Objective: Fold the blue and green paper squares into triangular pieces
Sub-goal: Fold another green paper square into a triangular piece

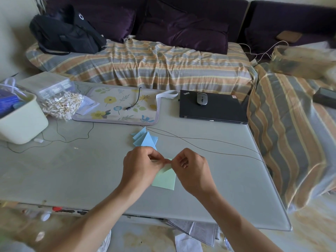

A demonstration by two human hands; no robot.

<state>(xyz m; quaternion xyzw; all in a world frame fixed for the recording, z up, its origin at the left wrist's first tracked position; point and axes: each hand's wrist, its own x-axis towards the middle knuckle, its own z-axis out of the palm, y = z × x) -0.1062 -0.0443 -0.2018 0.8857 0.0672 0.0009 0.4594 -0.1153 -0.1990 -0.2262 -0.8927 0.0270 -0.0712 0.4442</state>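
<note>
Green paper (164, 180) lying near the front edge of the table (72, 170), about midway along it, getting folded right now. Both hands working its top corner: left hand (141, 163) curled, thumb and forefinger pinching the raised flap; right hand (190, 169) curled too, fingertips nipping the same corner from the other side. Meeting right at the tip, fingers almost touching. Lower part of the sheet resting flat on the tabletop, one flap already turned down across it.

Blue folded pieces (144, 139) sitting just behind the hands, toward the middle of the table, stacked loosely, points sticking up. Looking finished, as a judgement; green one not yet a triangle.

Risks from here: corners slipping out of line while pinching, giving a crooked crease and a lopsided triangle. Pulling apart too hard, tearing the thin tip. Sheet sliding on the smooth tabletop, with nothing pinning its lower edge. Knuckles or wrists bumping the blue stack so close behind, knocking it over. Thin wires (209, 145) trailing across the tabletop toward the right edge, close enough to snag on a sweeping hand.
</note>
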